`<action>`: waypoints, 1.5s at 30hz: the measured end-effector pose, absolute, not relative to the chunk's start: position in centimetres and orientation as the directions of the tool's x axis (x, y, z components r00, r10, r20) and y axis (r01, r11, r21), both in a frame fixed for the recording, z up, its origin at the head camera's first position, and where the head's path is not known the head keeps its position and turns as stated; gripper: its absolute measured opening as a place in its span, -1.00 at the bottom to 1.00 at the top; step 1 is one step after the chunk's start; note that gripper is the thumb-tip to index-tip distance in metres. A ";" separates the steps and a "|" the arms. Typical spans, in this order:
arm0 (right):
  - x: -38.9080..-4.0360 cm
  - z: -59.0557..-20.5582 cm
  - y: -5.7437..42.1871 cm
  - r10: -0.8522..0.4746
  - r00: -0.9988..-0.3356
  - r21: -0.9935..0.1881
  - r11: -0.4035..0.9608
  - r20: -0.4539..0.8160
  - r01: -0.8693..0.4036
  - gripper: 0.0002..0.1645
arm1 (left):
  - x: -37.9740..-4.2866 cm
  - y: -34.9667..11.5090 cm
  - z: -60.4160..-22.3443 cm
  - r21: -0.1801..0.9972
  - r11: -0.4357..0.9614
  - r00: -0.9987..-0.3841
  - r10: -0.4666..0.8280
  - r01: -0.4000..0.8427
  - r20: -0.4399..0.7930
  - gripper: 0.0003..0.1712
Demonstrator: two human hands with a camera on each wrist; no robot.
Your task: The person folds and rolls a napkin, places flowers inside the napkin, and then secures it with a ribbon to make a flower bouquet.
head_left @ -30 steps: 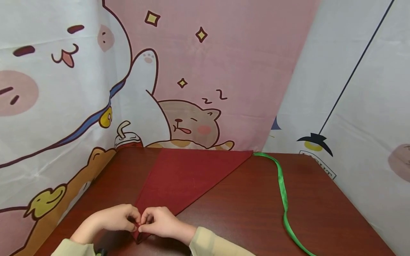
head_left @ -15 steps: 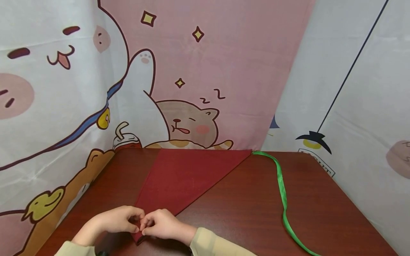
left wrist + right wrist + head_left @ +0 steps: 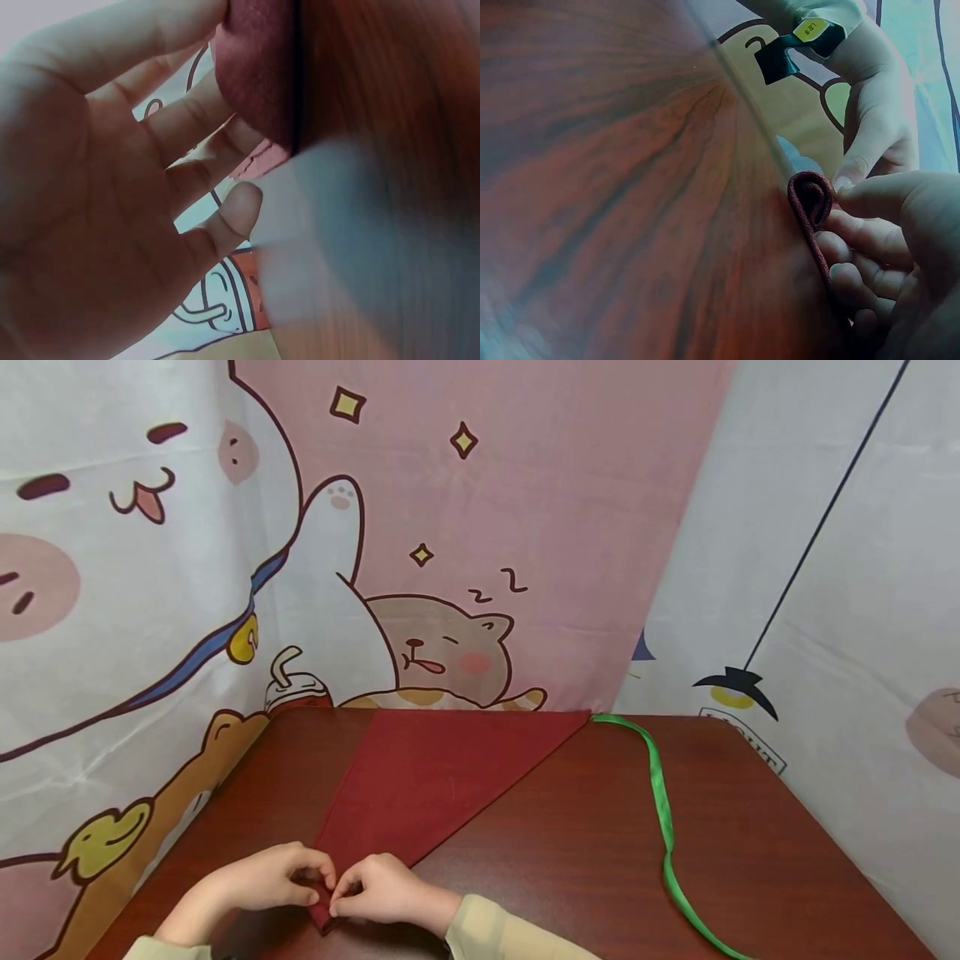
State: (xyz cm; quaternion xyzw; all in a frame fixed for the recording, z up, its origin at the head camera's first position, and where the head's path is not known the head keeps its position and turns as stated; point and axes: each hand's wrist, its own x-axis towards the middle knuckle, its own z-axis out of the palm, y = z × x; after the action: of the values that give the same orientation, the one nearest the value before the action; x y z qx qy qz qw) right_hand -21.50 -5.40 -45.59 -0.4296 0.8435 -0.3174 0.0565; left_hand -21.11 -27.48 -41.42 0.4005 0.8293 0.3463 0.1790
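Observation:
A dark red triangular cloth (image 3: 442, 777) lies flat on the table, one long point reaching toward the person. At this near point my left hand (image 3: 273, 878) pinches the cloth's left edge between thumb and fingers. My right hand (image 3: 386, 889) pinches the same tip from the right, its fingertips close to the left hand's. Seen from the right wrist, the tip is rolled over into a small coil (image 3: 810, 196) held by the right thumb and fingers. In the left wrist view the rolled cloth (image 3: 255, 67) bulges beside the fingers, with the little finger extended away from it.
A green ribbon (image 3: 660, 802) curves down the right side of the brown wooden table (image 3: 555, 852), starting near the cloth's far right corner. Cartoon-printed curtains (image 3: 585, 527) enclose the table at the back and sides. A dark band (image 3: 780, 60) sits on the left wrist.
The two hands stay at the cloth's near tip, with only small finger movements. Their fingertips have parted slightly, and more of the rolled tip shows between them. The head view has shifted slightly.

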 end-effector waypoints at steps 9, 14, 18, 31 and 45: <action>-21.4 -45.6 -5.3 -0.764 -0.617 -0.547 0.441 0.187 -0.712 -0.88 | -20.4 -28.5 -41.3 0.679 0.558 -0.691 0.715 0.476 -0.103 -0.69; -21.4 -45.5 -5.2 -0.765 -0.617 -0.543 0.442 0.188 -0.714 -0.86 | -20.5 -28.0 -41.3 0.672 0.580 -0.707 0.698 0.460 -0.118 -0.65; -21.3 -45.5 -5.3 -0.763 -0.621 -0.549 0.447 0.179 -0.707 -0.85 | -20.6 -27.7 -41.5 0.663 0.582 -0.704 0.700 0.471 -0.115 -0.63; -21.1 -45.7 -5.6 -0.763 -0.627 -0.557 0.456 0.158 -0.694 -0.77 | -21.0 -27.0 -41.5 0.604 0.602 -0.699 0.708 0.522 -0.102 -0.80; -21.3 -45.8 -5.7 -0.663 -0.719 -0.717 0.397 0.208 -0.573 -0.81 | -22.6 -26.2 -41.5 0.586 0.584 -0.675 0.733 0.562 -0.083 -0.89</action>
State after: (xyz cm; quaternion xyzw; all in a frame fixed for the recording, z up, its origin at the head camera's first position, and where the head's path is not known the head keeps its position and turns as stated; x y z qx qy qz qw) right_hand -21.25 -5.73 -45.80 -0.3707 0.8339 -0.4052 0.0553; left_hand -22.61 -26.16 -41.50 0.3697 0.8755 0.2668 0.1603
